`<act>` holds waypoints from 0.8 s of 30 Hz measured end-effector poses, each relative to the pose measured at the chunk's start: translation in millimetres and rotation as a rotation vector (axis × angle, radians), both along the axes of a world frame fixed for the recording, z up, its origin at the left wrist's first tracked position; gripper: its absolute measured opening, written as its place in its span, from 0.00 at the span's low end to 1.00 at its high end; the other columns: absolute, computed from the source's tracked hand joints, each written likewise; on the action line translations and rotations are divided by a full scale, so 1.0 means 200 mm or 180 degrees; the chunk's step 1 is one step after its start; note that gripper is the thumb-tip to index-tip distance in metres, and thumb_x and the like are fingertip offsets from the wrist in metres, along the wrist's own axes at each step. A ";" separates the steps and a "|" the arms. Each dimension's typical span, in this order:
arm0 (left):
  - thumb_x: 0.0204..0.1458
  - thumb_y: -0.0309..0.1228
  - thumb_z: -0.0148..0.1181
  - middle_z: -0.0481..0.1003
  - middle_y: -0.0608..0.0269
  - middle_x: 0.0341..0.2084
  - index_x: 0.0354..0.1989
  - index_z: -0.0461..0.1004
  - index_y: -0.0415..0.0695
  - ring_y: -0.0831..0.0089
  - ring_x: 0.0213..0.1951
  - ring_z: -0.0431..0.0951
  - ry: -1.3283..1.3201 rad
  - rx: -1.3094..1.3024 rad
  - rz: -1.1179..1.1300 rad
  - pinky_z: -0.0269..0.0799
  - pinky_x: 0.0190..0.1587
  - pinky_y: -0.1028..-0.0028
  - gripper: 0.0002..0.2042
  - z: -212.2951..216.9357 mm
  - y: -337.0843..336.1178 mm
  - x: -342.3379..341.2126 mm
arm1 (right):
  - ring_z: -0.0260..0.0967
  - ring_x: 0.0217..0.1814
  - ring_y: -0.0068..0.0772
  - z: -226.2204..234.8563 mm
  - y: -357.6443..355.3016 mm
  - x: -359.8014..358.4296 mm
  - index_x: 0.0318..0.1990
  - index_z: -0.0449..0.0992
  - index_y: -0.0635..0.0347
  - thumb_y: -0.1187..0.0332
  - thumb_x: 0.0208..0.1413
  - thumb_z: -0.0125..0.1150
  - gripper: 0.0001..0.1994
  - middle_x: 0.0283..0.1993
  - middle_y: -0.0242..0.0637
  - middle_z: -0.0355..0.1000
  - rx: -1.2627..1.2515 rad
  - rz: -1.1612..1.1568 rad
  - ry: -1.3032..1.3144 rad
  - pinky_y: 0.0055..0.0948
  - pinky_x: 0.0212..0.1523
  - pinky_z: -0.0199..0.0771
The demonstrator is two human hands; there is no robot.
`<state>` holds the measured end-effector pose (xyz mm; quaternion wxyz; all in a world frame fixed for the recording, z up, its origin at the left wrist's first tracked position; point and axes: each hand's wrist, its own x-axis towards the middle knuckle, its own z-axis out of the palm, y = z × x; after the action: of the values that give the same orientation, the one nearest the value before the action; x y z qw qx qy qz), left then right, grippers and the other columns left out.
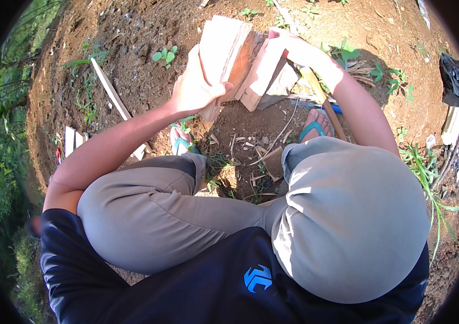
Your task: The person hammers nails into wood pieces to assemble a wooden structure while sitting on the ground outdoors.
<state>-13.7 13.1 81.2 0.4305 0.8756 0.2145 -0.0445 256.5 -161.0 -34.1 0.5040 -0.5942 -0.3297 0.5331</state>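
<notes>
I sit low over bare soil with my knees apart. My left hand (pixel 194 86) grips a pale split piece of wood (pixel 221 54) by its near edge, holding it upright. My right hand (pixel 294 48) holds a second, narrower split piece of wood (pixel 262 73) that leans against the first. A grey slab-like piece (pixel 281 86) lies under them on the ground. Beneath my right forearm a wooden tool handle (pixel 324 102) runs toward my right foot.
A long white stick (pixel 112 92) lies on the soil at left, with small white wood offcuts (pixel 73 139) beyond it. Wood chips (pixel 251 146) litter the ground between my sandalled feet. A black plastic bag (pixel 454 80) sits far right. Small green weeds (pixel 164 55) dot the earth.
</notes>
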 end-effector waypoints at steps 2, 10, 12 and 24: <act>0.45 0.46 0.73 0.67 0.42 0.61 0.73 0.42 0.45 0.51 0.63 0.71 -0.0075 -0.0003 -0.0046 0.66 0.64 0.56 0.53 -0.01 0.01 0.00 | 0.64 0.35 0.13 -0.05 0.00 0.02 0.37 0.67 0.52 0.63 0.61 0.59 0.08 0.34 0.23 0.67 -0.0117 -0.0104 -0.0137 0.19 0.36 0.67; 0.46 0.45 0.72 0.67 0.42 0.60 0.73 0.41 0.43 0.53 0.61 0.72 -0.0102 -0.0243 -0.0064 0.66 0.63 0.58 0.52 -0.03 0.05 0.00 | 0.67 0.35 0.14 -0.25 0.02 -0.02 0.40 0.71 0.53 0.62 0.65 0.59 0.07 0.33 0.21 0.68 0.0134 -0.0829 0.0474 0.21 0.38 0.73; 0.46 0.45 0.72 0.67 0.42 0.59 0.73 0.41 0.43 0.53 0.59 0.73 -0.0226 -0.0180 -0.0047 0.67 0.63 0.59 0.52 -0.06 0.07 -0.02 | 0.71 0.38 0.16 -0.33 0.06 -0.03 0.42 0.73 0.54 0.62 0.64 0.60 0.07 0.36 0.23 0.71 -0.0004 -0.0963 0.0818 0.22 0.42 0.75; 0.48 0.45 0.71 0.68 0.40 0.59 0.72 0.41 0.44 0.52 0.58 0.73 -0.0510 -0.0222 -0.0044 0.68 0.61 0.56 0.50 -0.21 0.15 -0.07 | 0.76 0.51 0.27 0.17 0.00 -0.28 0.54 0.71 0.58 0.71 0.53 0.71 0.22 0.46 0.32 0.77 -0.0010 -0.0257 0.0604 0.31 0.55 0.77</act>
<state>-27.6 43.9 38.7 0.4762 0.8623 0.1716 0.0153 199.6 -160.9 0.3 0.5532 -0.5546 -0.2554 0.5667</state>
